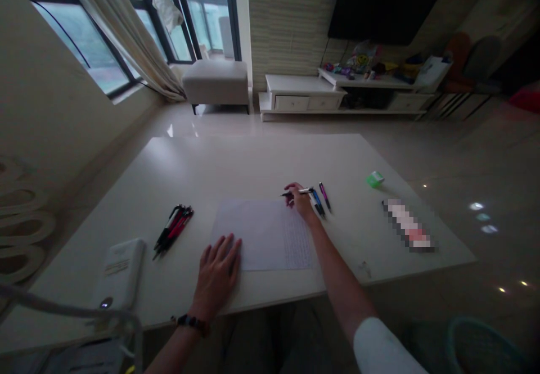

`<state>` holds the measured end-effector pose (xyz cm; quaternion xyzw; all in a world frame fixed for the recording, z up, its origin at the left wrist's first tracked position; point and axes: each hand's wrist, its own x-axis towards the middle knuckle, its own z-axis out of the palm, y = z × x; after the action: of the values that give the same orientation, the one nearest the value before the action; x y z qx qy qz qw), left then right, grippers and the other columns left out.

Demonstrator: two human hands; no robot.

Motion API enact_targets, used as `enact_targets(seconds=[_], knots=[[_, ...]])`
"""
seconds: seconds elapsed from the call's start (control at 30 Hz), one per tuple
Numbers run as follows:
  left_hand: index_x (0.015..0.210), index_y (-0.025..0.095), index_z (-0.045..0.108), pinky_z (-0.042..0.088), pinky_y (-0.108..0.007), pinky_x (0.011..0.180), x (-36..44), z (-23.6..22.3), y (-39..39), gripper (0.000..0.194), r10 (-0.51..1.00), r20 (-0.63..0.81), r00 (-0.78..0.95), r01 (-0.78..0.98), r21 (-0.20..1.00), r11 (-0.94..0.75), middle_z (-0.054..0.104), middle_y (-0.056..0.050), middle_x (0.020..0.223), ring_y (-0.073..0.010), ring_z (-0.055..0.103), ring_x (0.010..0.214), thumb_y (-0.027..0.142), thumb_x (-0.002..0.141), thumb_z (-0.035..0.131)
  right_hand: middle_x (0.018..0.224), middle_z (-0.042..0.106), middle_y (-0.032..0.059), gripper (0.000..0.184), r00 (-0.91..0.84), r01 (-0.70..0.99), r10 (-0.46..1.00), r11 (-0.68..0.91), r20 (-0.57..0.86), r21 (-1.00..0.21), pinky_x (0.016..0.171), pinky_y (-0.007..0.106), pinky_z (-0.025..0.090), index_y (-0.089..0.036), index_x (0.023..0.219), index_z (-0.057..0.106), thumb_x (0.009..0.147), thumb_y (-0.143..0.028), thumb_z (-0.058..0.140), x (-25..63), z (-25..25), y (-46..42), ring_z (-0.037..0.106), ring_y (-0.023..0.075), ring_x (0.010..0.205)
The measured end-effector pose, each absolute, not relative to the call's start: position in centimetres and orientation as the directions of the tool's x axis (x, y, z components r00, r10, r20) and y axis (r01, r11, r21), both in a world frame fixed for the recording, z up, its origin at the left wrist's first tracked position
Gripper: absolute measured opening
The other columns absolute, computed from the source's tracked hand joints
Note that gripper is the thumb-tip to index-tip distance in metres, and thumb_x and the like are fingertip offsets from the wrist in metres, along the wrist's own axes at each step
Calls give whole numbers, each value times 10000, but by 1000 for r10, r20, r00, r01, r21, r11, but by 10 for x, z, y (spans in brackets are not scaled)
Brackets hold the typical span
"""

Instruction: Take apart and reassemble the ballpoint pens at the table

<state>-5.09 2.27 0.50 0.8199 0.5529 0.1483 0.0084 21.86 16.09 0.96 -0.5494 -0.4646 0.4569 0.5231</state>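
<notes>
Ribbed, pale wall covering [291,19] lines the background, with a heavy curtain [122,31] falling in long folds and a boxy padded stool [216,81] below. Before you, the counter [253,166] is smooth, white and faintly glossy. On it, toward your side, lies a thin, flat sheet of paper [259,233], small rows of writing filling its right-hand strip. Your left grip [219,264] rests palm down, fingers slightly spread, at the sheet's near left corner. Your right grip [298,198] pinches a slim dark-and-silver pen [305,190] by the sheet's far right corner, its tip pointing left. Just beside lie blue pens [318,203] and a slender pink pen [324,196]. Left of the paper sits a loose bundle of black and red pens [174,229].
</notes>
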Motion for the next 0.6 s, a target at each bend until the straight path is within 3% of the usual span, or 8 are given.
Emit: enact_targets(seconds=[0.17,0.27,0.4,0.6], knots=[[1303,296,404,218,-487,1054,-51,3,23,449,913,214,348,909,164,-384,386,-35,1379,-246,328,1278,323,854,401,499,491,-38,221,205,179,976,31,69,-983,408,189,330,-169,694,546,753,-359,449,210,-11,167,442,87,426],[1305,299,399,212,-484,1058,-51,3,24,451,915,201,350,908,166,-384,374,-28,1386,-243,318,1284,319,854,402,480,475,-43,177,236,316,961,63,142,-947,436,201,318,-169,743,574,733,-254,419,209,-19,168,435,98,436],[1301,304,404,218,-490,1055,-51,4,24,447,917,204,343,906,187,-380,384,-28,1380,-245,325,1280,318,854,404,487,503,-6,194,260,502,944,46,202,-863,497,216,325,-176,533,520,677,-169,391,208,-24,172,464,113,500],[1304,311,397,225,-496,1050,-51,6,23,454,917,210,339,906,189,-378,398,-30,1371,-249,335,1274,313,850,407,499,539,14,219,265,563,944,12,194,-826,508,221,325,-181,504,515,687,-180,395,206,-26,174,468,121,514]])
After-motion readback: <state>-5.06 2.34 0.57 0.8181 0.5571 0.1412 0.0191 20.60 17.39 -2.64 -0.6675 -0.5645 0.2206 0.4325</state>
